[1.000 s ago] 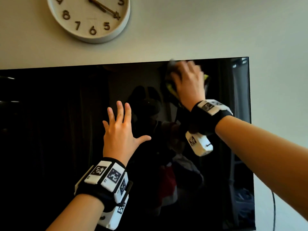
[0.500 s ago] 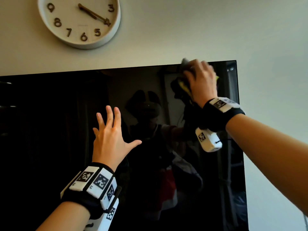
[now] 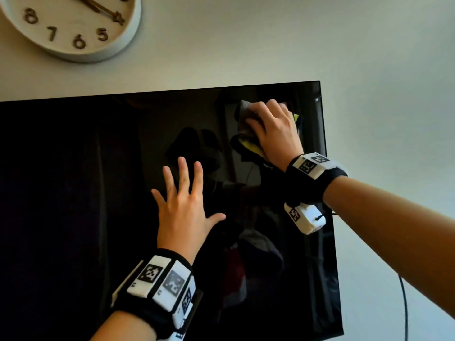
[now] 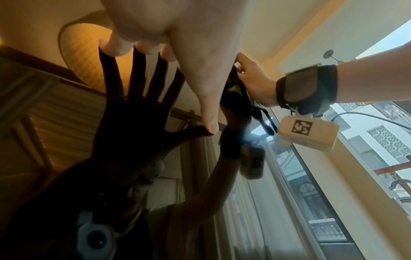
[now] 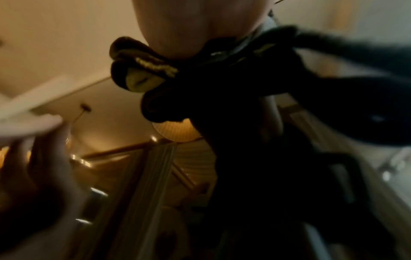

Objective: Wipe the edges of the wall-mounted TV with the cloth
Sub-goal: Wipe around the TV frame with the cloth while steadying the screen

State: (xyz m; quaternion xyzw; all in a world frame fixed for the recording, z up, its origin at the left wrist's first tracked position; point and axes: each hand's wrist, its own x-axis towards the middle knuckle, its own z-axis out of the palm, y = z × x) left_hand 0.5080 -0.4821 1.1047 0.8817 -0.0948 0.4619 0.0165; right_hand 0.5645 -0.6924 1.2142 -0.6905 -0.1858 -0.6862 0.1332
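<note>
Near the TV's (image 3: 73, 193) upper right corner, the right hand (image 3: 275, 134) presses a bunched dark cloth (image 3: 246, 116) with a yellow patch against the screen, fingers curled over it; a second ago it was at the top edge, farther left of the corner. Lower left, the left hand (image 3: 184, 207) stays spread flat on the screen, holding nothing. Upper left hangs a clock (image 3: 73, 25).

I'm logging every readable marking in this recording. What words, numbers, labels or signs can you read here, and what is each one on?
"8", "7", "6", "5": raised numerals on the wall clock; the numeral near its top edge is cut off, unreadable.
Wristbands on the left hand and right hand: only black-and-white square code markers, tiny letters beside them too small to read.
TV: no readable brand or label.
</note>
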